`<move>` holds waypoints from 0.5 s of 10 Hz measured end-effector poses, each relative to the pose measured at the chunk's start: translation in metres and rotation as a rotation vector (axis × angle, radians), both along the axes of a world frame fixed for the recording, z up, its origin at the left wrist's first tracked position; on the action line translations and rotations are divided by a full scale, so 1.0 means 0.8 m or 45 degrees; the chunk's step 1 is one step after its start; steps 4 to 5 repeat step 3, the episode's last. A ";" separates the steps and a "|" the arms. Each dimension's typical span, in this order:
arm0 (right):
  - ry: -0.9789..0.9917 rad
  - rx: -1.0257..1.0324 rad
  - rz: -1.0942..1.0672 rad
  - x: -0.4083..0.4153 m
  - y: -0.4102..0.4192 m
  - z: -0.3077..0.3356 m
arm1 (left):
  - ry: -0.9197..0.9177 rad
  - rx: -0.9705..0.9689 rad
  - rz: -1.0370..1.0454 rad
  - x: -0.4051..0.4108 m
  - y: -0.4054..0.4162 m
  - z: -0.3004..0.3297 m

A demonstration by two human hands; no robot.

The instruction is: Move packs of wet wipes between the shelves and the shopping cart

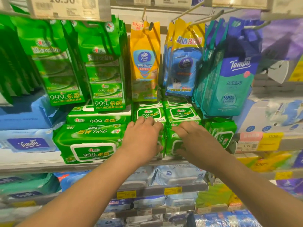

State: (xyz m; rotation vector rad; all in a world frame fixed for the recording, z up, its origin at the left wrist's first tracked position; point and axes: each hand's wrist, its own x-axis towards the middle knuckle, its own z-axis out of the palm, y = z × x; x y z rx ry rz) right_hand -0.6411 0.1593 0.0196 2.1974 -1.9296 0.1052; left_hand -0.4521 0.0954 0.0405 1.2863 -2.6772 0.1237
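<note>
Small green wet-wipe packs stand in two stacks on the shelf [49, 166] in front of me. My left hand [142, 138] grips the front pack of the left stack [150, 113], fingers over its top and thumb at its lower right corner. My right hand [190, 138] grips the front pack of the right stack [182, 114], fingers spread over its top and thumb low on its face. Both held packs are mostly hidden by my hands. A large green pack [88, 143] lies to the left. No shopping cart is in view.
Green multi-packs [105, 66], yellow Vinda packs [144, 63], blue packs [183, 66] and teal Tempo packs [229, 79] hang from hooks just above my hands. Another green pack [221, 133] sits at the right. Blue packs fill the lower shelves [164, 189].
</note>
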 end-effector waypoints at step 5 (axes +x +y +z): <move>-0.148 0.161 0.080 0.006 0.019 0.046 | 0.096 0.197 0.056 0.017 0.042 0.047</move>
